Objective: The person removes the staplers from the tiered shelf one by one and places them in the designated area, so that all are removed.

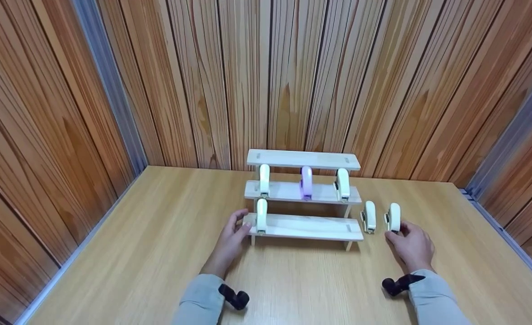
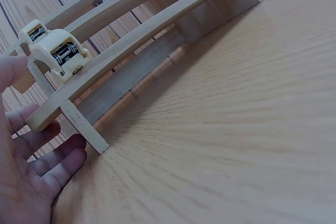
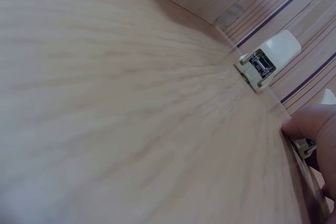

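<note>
A three-tier wooden stand (image 1: 313, 228) bears small staplers: one white stapler (image 1: 261, 215) at the left of the lowest tier; a white stapler (image 1: 264, 180), a purple stapler (image 1: 306, 183) and another white stapler (image 1: 342, 185) on the middle tier. My left hand (image 1: 231, 238) grips the left end of the lowest tier, with fingers beneath the board in the left wrist view. To the right of the stand, my right hand (image 1: 414, 246) pinches the near end of a white stapler (image 1: 394, 217) on the table. Fingers partly hide that stapler (image 3: 306, 148) in the right wrist view.
Between the stand and my right hand, another white stapler (image 1: 370, 216) rests on the wooden table (image 1: 157, 253). Wood-patterned panels (image 1: 288, 81) rise behind the table and at both sides. The top tier (image 1: 302, 159) stands close to the back panel.
</note>
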Demonstrator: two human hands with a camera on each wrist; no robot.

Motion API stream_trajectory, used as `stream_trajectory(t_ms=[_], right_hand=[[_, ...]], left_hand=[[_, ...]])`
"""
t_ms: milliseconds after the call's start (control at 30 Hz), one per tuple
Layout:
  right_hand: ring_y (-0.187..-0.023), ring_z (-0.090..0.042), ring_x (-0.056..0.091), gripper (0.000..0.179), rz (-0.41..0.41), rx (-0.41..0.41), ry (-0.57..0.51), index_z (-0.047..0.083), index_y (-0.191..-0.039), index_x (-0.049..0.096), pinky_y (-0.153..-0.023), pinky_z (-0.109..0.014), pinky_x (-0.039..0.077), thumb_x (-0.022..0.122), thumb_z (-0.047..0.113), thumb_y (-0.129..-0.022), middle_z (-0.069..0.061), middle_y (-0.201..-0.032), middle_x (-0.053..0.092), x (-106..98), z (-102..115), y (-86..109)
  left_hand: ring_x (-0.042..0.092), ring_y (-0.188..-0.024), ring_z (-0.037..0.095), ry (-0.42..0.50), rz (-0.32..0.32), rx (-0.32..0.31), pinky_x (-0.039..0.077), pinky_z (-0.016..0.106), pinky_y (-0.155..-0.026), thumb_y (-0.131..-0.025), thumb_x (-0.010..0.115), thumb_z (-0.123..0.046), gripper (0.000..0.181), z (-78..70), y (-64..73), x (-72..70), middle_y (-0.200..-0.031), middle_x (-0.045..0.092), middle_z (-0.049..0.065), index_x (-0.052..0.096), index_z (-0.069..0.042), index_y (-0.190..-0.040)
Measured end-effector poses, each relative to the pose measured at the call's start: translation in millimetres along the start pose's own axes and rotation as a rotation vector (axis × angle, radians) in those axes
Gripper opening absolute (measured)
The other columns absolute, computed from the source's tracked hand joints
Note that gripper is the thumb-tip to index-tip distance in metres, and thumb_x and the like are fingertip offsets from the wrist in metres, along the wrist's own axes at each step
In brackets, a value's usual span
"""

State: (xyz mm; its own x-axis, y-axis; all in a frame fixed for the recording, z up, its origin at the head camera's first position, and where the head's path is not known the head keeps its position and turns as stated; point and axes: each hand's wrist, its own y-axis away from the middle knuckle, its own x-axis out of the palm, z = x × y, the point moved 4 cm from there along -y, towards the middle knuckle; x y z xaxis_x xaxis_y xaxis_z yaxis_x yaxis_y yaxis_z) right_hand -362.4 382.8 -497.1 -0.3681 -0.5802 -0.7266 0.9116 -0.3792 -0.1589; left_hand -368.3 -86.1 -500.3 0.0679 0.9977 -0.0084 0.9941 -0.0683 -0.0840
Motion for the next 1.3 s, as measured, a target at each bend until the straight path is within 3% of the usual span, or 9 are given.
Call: stream_trajectory(t_ms=[300, 467, 600, 700, 800, 933, 1033, 1300], right_hand=[[-0.130, -0.048, 0.041, 0.068, 0.027, 0.033, -0.034, -0.004, -0.141, 0.050, -0.108, -0.064, 0.021, 0.073, 0.033, -0.089, -0.029, -0.143, 0.049, -6, -1, 2.0], [-0.136, -0.043, 0.038, 0.082, -0.004, 0.119, -0.234, -0.001, -0.151, 0.033, -0.113, -0.058, 0.026, 0.075, 0.033, -0.090, -0.025, -0.150, 0.043, -10, -2, 10.6], [-0.137, -0.038, 0.036, 0.082, -0.071, 0.157, -0.400, 0.002, -0.153, 0.031, -0.112, -0.054, 0.033, 0.074, 0.035, -0.091, -0.019, -0.151, 0.040, -13, 1, 23.7], [-0.134, -0.034, 0.037, 0.077, -0.117, 0.137, -0.436, 0.004, -0.151, 0.034, -0.109, -0.050, 0.034, 0.073, 0.036, -0.092, -0.016, -0.147, 0.042, -12, 8, 33.3], [-0.129, -0.033, 0.043, 0.066, -0.179, 0.054, -0.456, 0.000, -0.143, 0.042, -0.105, -0.047, 0.034, 0.074, 0.027, -0.092, -0.017, -0.140, 0.049, -7, 19, 39.3], [-0.130, -0.035, 0.044, 0.059, -0.201, -0.023, -0.486, -0.003, -0.135, 0.047, -0.109, -0.049, 0.032, 0.076, 0.022, -0.090, -0.021, -0.137, 0.052, 4, 34, 46.2], [-0.132, -0.036, 0.042, 0.061, -0.176, -0.020, -0.501, -0.001, -0.136, 0.046, -0.112, -0.052, 0.030, 0.076, 0.026, -0.091, -0.020, -0.138, 0.050, 12, 40, 51.7], [-0.125, -0.035, 0.045, 0.053, -0.179, -0.024, -0.503, -0.001, -0.129, 0.048, -0.106, -0.048, 0.032, 0.075, 0.024, -0.091, -0.018, -0.132, 0.052, 20, 45, 61.7]], left_hand=[[0.033, -0.145, 0.038, -0.016, 0.014, 0.005, 0.031, 0.053, -0.117, -0.105, 0.050, -0.020, 0.051, -3.5, 2.0, 3.3, -0.161, 0.030, 0.017, 0.037, -0.005, -0.152], [0.033, -0.145, 0.038, -0.018, 0.018, 0.005, 0.031, 0.053, -0.117, -0.105, 0.051, -0.021, 0.051, -4.6, 2.7, 3.2, -0.162, 0.029, 0.017, 0.037, -0.006, -0.152], [0.031, -0.147, 0.036, -0.023, 0.012, -0.012, 0.029, 0.053, -0.118, -0.104, 0.052, -0.023, 0.051, -4.6, 1.9, 2.5, -0.162, 0.029, 0.013, 0.039, -0.009, -0.152], [0.028, -0.148, 0.035, -0.032, 0.007, -0.018, 0.028, 0.053, -0.119, -0.105, 0.052, -0.025, 0.051, -3.7, 0.4, 1.1, -0.162, 0.030, 0.012, 0.039, -0.009, -0.151], [0.028, -0.148, 0.037, -0.045, -0.007, -0.008, 0.027, 0.054, -0.119, -0.105, 0.051, -0.023, 0.050, -3.9, -0.1, -0.8, -0.161, 0.031, 0.014, 0.039, -0.007, -0.151], [0.029, -0.148, 0.038, -0.048, -0.024, -0.017, 0.028, 0.054, -0.118, -0.105, 0.050, -0.022, 0.050, -4.4, -0.2, -3.6, -0.161, 0.031, 0.016, 0.039, -0.006, -0.151], [0.028, -0.149, 0.036, -0.052, -0.025, -0.040, 0.027, 0.053, -0.119, -0.105, 0.050, -0.024, 0.050, -3.4, -0.7, -4.5, -0.161, 0.030, 0.013, 0.039, -0.008, -0.151], [0.028, -0.149, 0.035, -0.052, -0.024, -0.079, 0.028, 0.054, -0.119, -0.104, 0.052, -0.031, 0.051, 0.9, 1.5, -0.5, -0.162, 0.030, 0.009, 0.040, -0.014, -0.151]])
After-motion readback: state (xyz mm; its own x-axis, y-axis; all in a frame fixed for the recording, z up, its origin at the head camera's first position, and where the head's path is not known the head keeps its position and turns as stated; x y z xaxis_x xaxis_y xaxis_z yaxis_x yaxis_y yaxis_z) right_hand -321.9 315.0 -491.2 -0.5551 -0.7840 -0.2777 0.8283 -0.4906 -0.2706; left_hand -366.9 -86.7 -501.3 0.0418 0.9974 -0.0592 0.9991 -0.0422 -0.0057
